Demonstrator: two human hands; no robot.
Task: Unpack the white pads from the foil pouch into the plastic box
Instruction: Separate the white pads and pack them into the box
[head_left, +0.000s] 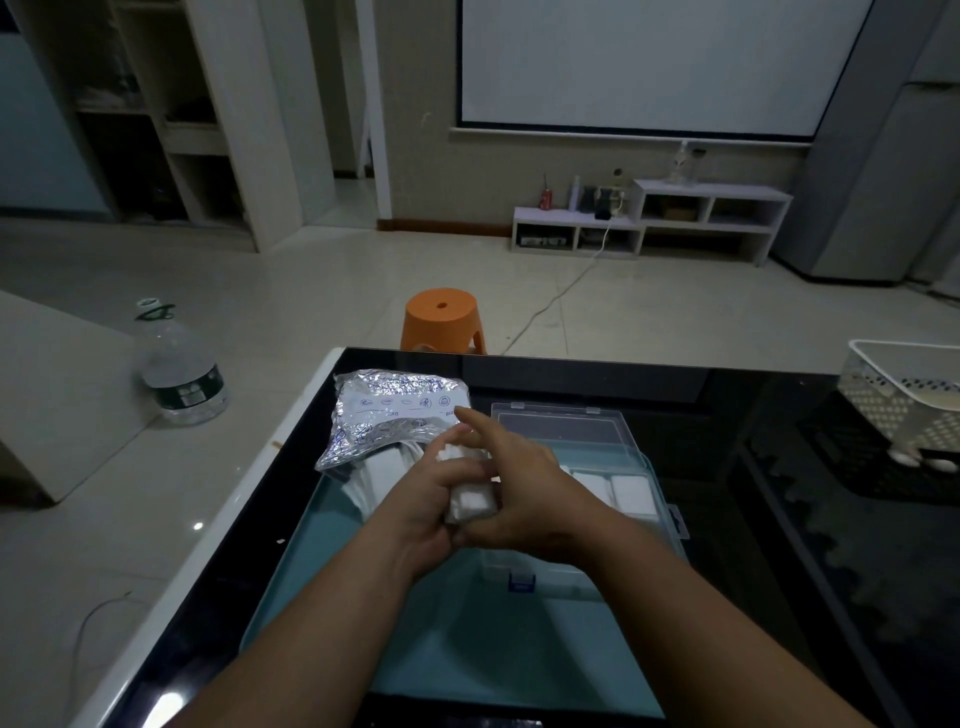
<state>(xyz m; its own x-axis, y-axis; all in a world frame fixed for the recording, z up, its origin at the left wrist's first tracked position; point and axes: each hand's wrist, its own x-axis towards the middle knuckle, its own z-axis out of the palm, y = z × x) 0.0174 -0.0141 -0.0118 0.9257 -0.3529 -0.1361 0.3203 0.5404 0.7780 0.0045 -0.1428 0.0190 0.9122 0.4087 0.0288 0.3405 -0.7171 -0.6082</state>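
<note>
A crinkled silver foil pouch lies at the far left of a teal tray, with white pads spilling from its open end. A clear plastic box sits open on the tray to the right, its lid raised behind; two white pads lie inside. My left hand grips a small stack of white pads between pouch and box. My right hand pinches the same stack from the right, its forefinger stretched out toward the pouch.
The tray lies on a black glass table with a white edge. A white perforated basket stands at the table's far right. On the floor are an orange stool beyond the table and a large water bottle to the left.
</note>
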